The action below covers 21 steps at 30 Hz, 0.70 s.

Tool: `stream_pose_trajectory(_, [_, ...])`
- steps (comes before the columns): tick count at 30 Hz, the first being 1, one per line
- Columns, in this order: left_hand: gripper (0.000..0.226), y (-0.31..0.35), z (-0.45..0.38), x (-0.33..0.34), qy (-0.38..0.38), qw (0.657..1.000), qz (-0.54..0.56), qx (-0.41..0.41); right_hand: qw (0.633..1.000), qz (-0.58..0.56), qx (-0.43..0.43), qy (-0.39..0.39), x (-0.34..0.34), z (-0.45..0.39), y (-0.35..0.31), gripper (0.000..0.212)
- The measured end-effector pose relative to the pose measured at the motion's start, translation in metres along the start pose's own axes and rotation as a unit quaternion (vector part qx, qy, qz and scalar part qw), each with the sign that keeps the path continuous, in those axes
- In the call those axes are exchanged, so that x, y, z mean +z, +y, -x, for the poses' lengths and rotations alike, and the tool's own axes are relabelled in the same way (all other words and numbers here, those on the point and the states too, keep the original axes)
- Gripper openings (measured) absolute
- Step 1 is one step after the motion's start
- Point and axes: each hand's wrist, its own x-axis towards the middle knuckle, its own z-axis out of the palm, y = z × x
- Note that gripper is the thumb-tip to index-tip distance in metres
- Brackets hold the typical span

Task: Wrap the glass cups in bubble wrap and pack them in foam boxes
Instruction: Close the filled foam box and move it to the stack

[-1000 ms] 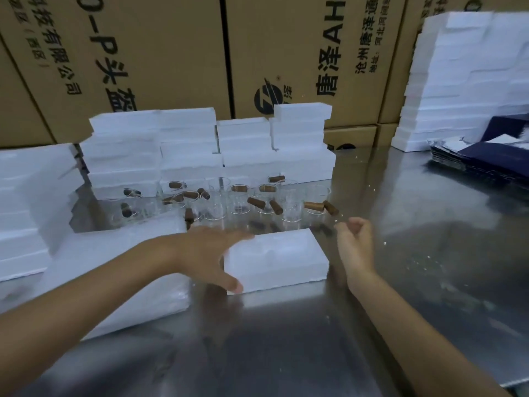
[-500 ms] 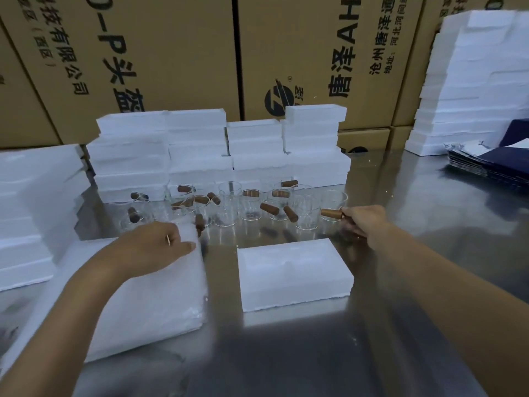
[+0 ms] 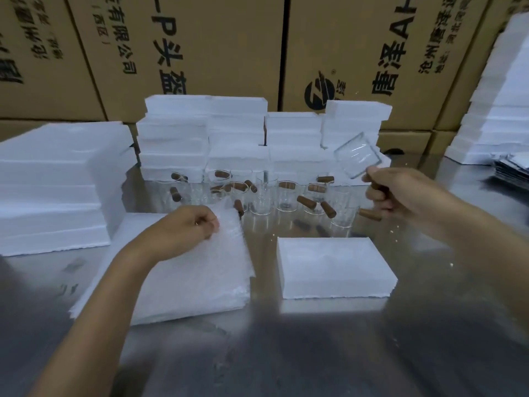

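Note:
My right hand (image 3: 400, 196) grips the wooden handle of a clear glass cup (image 3: 357, 155) and holds it tilted in the air above the table. Several more glass cups with brown wooden handles (image 3: 286, 196) stand in a cluster at mid-table. My left hand (image 3: 189, 227) pinches the far corner of the top sheet on a stack of bubble wrap (image 3: 186, 276) at the front left. A white foam box (image 3: 335, 267) lies between my hands, just in front of the cups.
Stacks of white foam boxes (image 3: 237, 138) line the back of the steel table (image 3: 286, 353). More foam stands at the left (image 3: 54, 181) and far right (image 3: 498, 110). Dark flat packs (image 3: 512, 170) lie at the right edge. Brown cartons (image 3: 200, 53) form the back wall.
My right hand took a cup by its handle and lifted it off the table, tilting it. My left hand left the foam box, moved onto the bubble wrap stack and pinched its corner.

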Motion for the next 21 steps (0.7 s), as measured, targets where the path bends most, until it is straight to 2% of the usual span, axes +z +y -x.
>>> stream_pose_trajectory(3, [0.022, 0.003, 0.003, -0.004, 0.026, 0.999, 0.037, 0.027, 0.984, 0.067, -0.018, -0.164, 0.044, 0.028, -0.018, 0.028])
stream_pose_trajectory(7, [0.024, 0.003, 0.009, -0.013, 0.06, 0.992, 0.092, 0.066, 0.942, 0.191, -0.055, -0.271, 0.096, 0.044, -0.03, 0.031])
stream_pose_trajectory(10, [0.024, -0.001, 0.011, -0.025, 0.098, 0.981, 0.15, 0.069, 0.902, 0.296, -0.08, -0.305, 0.121, 0.047, -0.036, 0.029])
stream_pose_trajectory(13, [0.025, 0.002, 0.018, -0.032, 0.068, 0.965, 0.235, 0.092, 0.84, 0.432, -0.126, -0.305, 0.141, 0.045, -0.039, 0.035])
stream_pose_trajectory(15, [0.022, 0.009, 0.023, -0.029, 0.037, 0.954, 0.273, 0.122, 0.818, 0.471, -0.141, -0.299, 0.157, 0.042, -0.04, 0.041])
stream_pose_trajectory(17, [0.02, 0.015, 0.025, -0.025, 0.024, 0.945, 0.287, 0.153, 0.835, 0.449, -0.12, -0.295, 0.171, 0.038, -0.041, 0.037])
stream_pose_trajectory(19, [0.016, 0.019, 0.025, -0.024, 0.032, 0.933, 0.312, 0.179, 0.885, 0.356, -0.057, -0.294, 0.179, 0.031, -0.04, 0.028])
stream_pose_trajectory(21, [0.023, 0.019, 0.026, -0.025, 0.032, 0.905, 0.375, 0.199, 0.93, 0.23, 0.028, -0.285, 0.183, 0.026, -0.034, 0.022])
